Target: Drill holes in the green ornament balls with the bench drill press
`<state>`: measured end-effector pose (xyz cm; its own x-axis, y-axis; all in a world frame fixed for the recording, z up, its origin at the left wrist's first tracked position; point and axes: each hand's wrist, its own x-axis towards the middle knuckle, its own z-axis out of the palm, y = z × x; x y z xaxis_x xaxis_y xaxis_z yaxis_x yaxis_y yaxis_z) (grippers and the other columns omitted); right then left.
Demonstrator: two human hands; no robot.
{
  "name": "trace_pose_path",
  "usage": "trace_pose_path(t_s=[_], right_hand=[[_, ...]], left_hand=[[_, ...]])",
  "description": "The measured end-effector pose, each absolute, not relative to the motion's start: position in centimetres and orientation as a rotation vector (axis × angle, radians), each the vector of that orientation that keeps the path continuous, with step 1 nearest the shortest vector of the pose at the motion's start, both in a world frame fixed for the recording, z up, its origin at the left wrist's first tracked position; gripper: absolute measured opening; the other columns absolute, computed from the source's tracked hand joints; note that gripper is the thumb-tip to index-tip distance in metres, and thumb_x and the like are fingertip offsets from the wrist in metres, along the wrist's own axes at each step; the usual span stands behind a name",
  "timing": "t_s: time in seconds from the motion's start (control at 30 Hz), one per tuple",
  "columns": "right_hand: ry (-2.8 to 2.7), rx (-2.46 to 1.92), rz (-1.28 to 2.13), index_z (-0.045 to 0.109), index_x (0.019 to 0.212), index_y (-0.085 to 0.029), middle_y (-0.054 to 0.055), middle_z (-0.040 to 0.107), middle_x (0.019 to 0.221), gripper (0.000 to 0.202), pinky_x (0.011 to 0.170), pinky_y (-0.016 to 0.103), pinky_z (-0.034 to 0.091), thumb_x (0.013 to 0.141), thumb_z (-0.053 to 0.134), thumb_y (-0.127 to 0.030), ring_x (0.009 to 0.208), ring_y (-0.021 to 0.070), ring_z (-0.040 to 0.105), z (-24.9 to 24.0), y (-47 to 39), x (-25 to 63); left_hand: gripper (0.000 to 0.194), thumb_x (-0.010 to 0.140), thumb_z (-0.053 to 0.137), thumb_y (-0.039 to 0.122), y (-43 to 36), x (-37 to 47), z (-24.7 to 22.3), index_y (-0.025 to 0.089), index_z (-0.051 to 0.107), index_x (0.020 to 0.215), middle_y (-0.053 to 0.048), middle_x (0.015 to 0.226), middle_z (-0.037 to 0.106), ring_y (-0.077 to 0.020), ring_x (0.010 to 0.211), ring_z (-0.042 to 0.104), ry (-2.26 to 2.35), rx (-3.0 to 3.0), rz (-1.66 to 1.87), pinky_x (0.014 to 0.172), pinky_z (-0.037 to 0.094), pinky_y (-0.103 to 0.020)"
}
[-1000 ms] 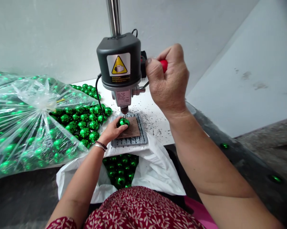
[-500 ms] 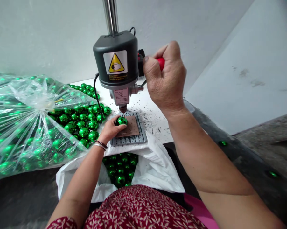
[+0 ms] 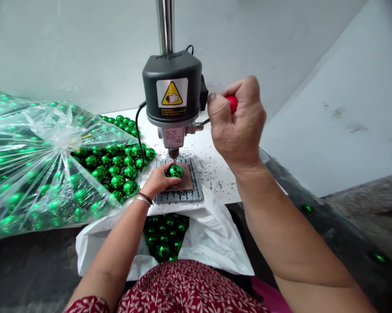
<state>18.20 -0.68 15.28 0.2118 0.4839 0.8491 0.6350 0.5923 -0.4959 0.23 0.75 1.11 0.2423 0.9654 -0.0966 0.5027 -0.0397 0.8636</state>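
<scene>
My left hand [image 3: 159,179] is closed round a shiny green ball [image 3: 174,171], thumb and fingers at its sides. The ball rests on a brown board [image 3: 187,180] on top of a grey ridged base plate [image 3: 197,191]. Right above it hangs the bit of a drill press [image 3: 172,91]; whether the tip touches the ball I cannot tell. My right hand [image 3: 237,124] grips the red knob [image 3: 232,104] of the press's lever, to the right of the black motor housing.
A clear plastic bag [image 3: 57,139] of green balls lies on the left, with loose green balls [image 3: 117,171] beside it. Dark shavings litter the white table [image 3: 218,161]. Below its front edge, a white sack [image 3: 212,230] holds more balls. A black cable [image 3: 137,126] hangs left of the press.
The camera view has shifted, so the press and both hands appear farther right and lower. My right hand on the lever knob looks slightly lower against the motor housing. The left hand still holds the ball.
</scene>
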Motion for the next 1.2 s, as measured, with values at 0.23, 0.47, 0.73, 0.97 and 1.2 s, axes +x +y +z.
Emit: trace_pose_path(t_s=[0.23, 0.47, 0.73, 0.97, 1.2], right_hand=[[-1.378, -1.052, -0.248, 0.044, 0.079, -0.021, -0.004, 0.045, 0.068, 0.02, 0.062, 0.025, 0.039, 0.091, 0.049, -0.037, 0.06, 0.0068, 0.043, 13.8, -1.8, 18.0], [-1.337, -1.122, -0.339, 0.047, 0.078, -0.023, -0.003, 0.05, 0.068, 0.017, 0.059, 0.026, 0.039, 0.088, 0.052, -0.035, 0.059, 0.0083, 0.047, 12.1, -2.9, 17.9], [-1.302, -1.088, -0.395, 0.047, 0.08, -0.023, -0.003, 0.053, 0.067, 0.017, 0.057, 0.026, 0.038, 0.089, 0.052, -0.036, 0.058, 0.0095, 0.048, 10.5, -3.0, 17.6], [-1.284, -1.046, -0.458, 0.047, 0.082, -0.022, -0.003, 0.053, 0.068, 0.015, 0.056, 0.026, 0.038, 0.089, 0.052, -0.035, 0.058, 0.0095, 0.048, 9.2, -3.0, 17.5], [-1.304, -0.986, -0.498, 0.047, 0.083, -0.021, -0.002, 0.051, 0.069, 0.01, 0.058, 0.025, 0.038, 0.087, 0.054, -0.027, 0.06, 0.0087, 0.047, 7.5, -3.2, 17.5]], left_hand=[[0.072, 0.064, 0.078, 0.028, 0.5, 0.1, 0.8, 0.014, 0.061, 0.133, -0.007, 0.109, 0.073, -0.0255, 0.103, 0.066, 1.362, 1.701, 0.696, 0.098, 0.049, -0.037], [0.058, 0.065, 0.079, 0.029, 0.5, -0.1, 0.3, 0.02, 0.068, 0.121, 0.0, 0.098, 0.074, -0.0223, 0.096, 0.066, 1.322, 1.735, 0.733, 0.092, 0.051, -0.032], [0.052, 0.066, 0.077, 0.03, 0.4, -0.1, 0.0, 0.02, 0.069, 0.116, 0.001, 0.095, 0.072, -0.0207, 0.091, 0.064, 1.293, 1.742, 0.733, 0.088, 0.051, -0.03], [0.05, 0.066, 0.077, 0.031, 0.3, -0.2, -0.2, 0.022, 0.069, 0.114, 0.001, 0.096, 0.071, -0.0211, 0.093, 0.064, 1.297, 1.751, 0.768, 0.087, 0.051, -0.03], [0.05, 0.067, 0.077, 0.029, 0.2, -0.2, -0.1, 0.019, 0.068, 0.115, 0.0, 0.098, 0.071, -0.0209, 0.093, 0.064, 1.295, 1.753, 0.759, 0.087, 0.049, -0.03]])
